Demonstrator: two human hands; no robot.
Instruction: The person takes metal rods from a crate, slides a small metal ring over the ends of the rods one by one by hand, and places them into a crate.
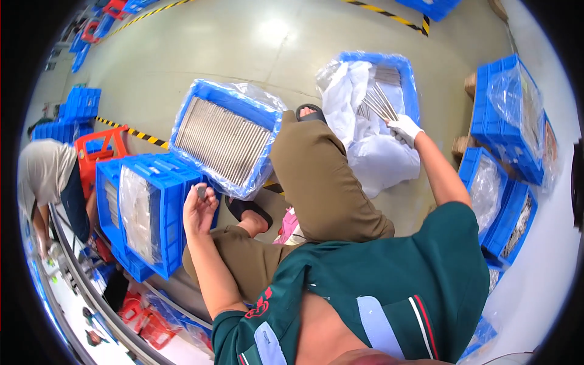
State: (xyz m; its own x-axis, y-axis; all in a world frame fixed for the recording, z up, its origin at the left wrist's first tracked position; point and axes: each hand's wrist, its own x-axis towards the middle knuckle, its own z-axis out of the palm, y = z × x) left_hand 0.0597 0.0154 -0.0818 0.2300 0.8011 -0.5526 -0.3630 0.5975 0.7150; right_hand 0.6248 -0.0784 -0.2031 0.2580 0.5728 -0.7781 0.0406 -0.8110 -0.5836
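My right hand [404,129], in a white glove, is closed round a bundle of thin metal rods [381,102]. The rods fan out over a blue crate [412,85] lined with white cloth-like sheeting [380,158]; more rods lie inside it. My left hand [199,213] is bare and raised palm up, its fingers curled. Something small and dark grey shows at its fingertips; I cannot make out what it is. Just beyond that hand, a second blue crate [182,131], lined with clear plastic, holds a row of metal rods [222,143] lying side by side.
Stacked blue crates [161,210] stand beside my left arm, near a red stool [100,149]. Another person [48,176] bends over at the far left. More blue crates [502,115] line the right wall. My knees [322,164] lie between the two rod crates.
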